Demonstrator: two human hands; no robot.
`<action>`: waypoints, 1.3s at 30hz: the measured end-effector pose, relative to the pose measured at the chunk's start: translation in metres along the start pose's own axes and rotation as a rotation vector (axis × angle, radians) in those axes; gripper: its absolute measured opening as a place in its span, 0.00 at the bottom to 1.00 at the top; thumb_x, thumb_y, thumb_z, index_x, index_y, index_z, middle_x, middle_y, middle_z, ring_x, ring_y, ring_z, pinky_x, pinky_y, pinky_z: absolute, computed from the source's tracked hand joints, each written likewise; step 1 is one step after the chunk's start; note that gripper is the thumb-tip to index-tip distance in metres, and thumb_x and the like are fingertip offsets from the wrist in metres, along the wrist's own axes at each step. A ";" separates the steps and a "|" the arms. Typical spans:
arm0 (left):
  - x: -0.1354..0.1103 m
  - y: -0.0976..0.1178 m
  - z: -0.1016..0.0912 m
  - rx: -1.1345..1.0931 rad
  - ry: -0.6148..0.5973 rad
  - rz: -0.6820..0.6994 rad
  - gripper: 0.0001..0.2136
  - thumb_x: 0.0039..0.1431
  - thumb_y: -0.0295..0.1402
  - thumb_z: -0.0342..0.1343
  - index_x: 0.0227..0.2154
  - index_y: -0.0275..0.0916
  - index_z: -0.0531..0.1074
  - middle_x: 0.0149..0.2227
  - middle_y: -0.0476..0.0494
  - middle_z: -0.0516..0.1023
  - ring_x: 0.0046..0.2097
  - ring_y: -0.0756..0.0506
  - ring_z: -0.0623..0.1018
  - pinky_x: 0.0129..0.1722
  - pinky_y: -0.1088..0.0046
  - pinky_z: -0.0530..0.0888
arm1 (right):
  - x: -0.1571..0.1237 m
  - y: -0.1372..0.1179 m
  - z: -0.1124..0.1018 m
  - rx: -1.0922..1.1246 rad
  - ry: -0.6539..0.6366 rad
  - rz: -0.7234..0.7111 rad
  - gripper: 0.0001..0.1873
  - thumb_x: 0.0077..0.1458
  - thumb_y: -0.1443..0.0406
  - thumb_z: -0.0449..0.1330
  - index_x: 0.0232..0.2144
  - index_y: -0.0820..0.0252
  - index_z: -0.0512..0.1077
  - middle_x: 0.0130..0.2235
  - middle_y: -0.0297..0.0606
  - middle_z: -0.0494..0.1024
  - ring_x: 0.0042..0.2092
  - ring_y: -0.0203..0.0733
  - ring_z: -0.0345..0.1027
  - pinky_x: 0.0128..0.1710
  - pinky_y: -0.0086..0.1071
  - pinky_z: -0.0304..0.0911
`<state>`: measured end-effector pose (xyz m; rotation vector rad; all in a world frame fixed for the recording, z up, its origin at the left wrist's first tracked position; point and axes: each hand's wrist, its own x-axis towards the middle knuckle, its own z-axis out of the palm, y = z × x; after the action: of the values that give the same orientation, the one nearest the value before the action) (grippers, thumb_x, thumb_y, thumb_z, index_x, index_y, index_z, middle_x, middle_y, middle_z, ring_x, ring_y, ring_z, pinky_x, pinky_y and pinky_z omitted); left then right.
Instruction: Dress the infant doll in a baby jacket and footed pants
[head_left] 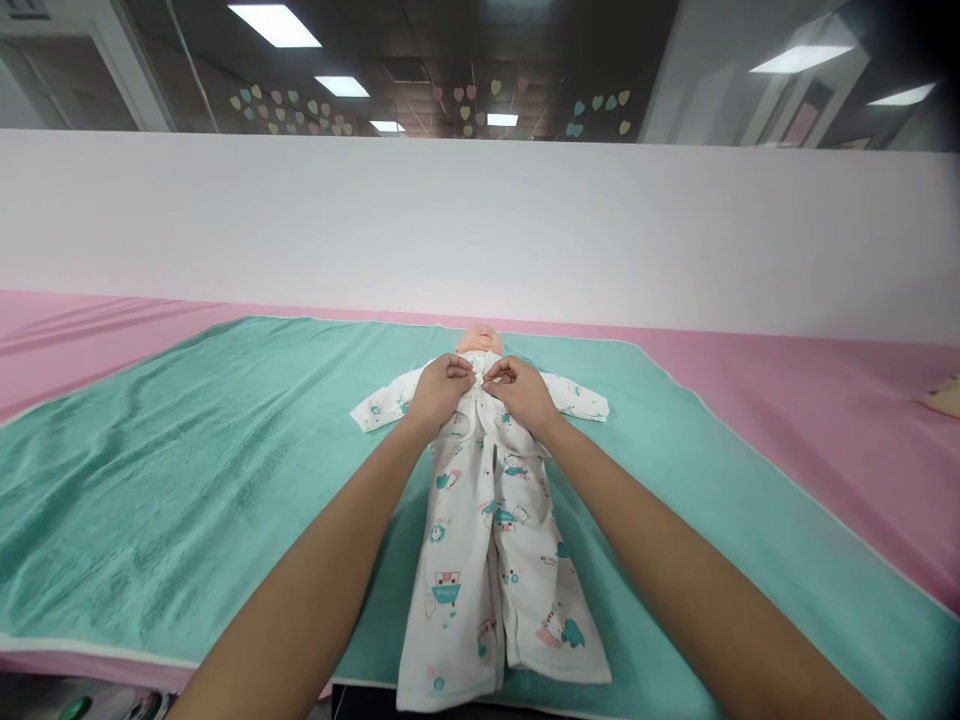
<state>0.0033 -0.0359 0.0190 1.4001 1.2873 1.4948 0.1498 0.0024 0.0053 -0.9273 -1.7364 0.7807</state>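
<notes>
A baby doll (480,338) lies on its back, dressed in a white printed baby jacket (382,402) and matching baby pants (457,560). Both sleeves spread out to the sides. At the upper chest, my left hand (445,388) pinches the left edge of the jacket's front opening. Just across from it, my right hand (520,390) pinches the other front edge, thumb and fingertips together. Only a small gap separates the two hands. Any fastener between the fingertips is too small to make out. The pant legs stretch toward me, slightly apart.
Under the doll a green towel (225,450) covers much of a pink sheet (817,420). Behind stands a low white wall (480,230) with dark glass above it, dotted with heart stickers. A tan object (943,397) sits at the far right edge.
</notes>
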 end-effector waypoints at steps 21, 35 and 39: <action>-0.003 -0.001 0.003 0.345 0.106 0.147 0.05 0.48 0.33 0.55 0.29 0.40 0.69 0.28 0.50 0.73 0.31 0.49 0.73 0.32 0.74 0.67 | 0.001 0.007 0.001 0.057 -0.021 0.023 0.08 0.43 0.64 0.60 0.29 0.58 0.68 0.29 0.30 0.70 0.28 0.33 0.62 0.30 0.28 0.57; -0.006 0.007 0.004 0.279 0.039 0.095 0.04 0.45 0.30 0.55 0.27 0.40 0.68 0.26 0.50 0.74 0.29 0.49 0.72 0.31 0.74 0.66 | -0.005 -0.007 0.001 -0.088 -0.007 0.041 0.06 0.44 0.64 0.57 0.30 0.56 0.67 0.23 0.27 0.66 0.23 0.33 0.57 0.27 0.29 0.55; -0.008 0.007 0.003 0.275 0.036 0.093 0.05 0.48 0.33 0.55 0.30 0.40 0.69 0.28 0.49 0.75 0.30 0.49 0.73 0.31 0.74 0.66 | -0.006 -0.006 0.000 -0.091 0.007 0.033 0.06 0.45 0.63 0.56 0.30 0.55 0.67 0.23 0.27 0.66 0.23 0.34 0.58 0.27 0.29 0.55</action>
<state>0.0087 -0.0443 0.0235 1.6336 1.5137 1.4501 0.1496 -0.0060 0.0074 -1.0209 -1.7667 0.7233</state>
